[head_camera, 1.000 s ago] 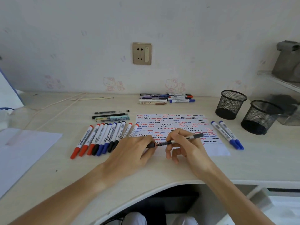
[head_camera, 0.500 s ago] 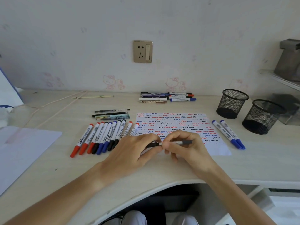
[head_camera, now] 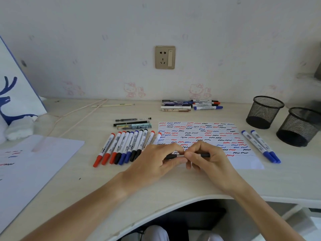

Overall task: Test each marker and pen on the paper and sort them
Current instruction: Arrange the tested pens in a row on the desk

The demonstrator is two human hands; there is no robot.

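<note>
A slim black pen (head_camera: 187, 155) was held level over the scribbled paper (head_camera: 205, 134), left hand (head_camera: 156, 162) and right hand (head_camera: 206, 158) both pinching it. Capping or uncapping was judged underway, which one unclear; the pen's placing among the sorted groups is to be settled next.

Matt pale wood-look desk (head_camera: 260, 181), black wire-mesh metal cups (head_camera: 264, 112), smooth plastic markers (head_camera: 121, 147), white paper (head_camera: 243, 162).
</note>
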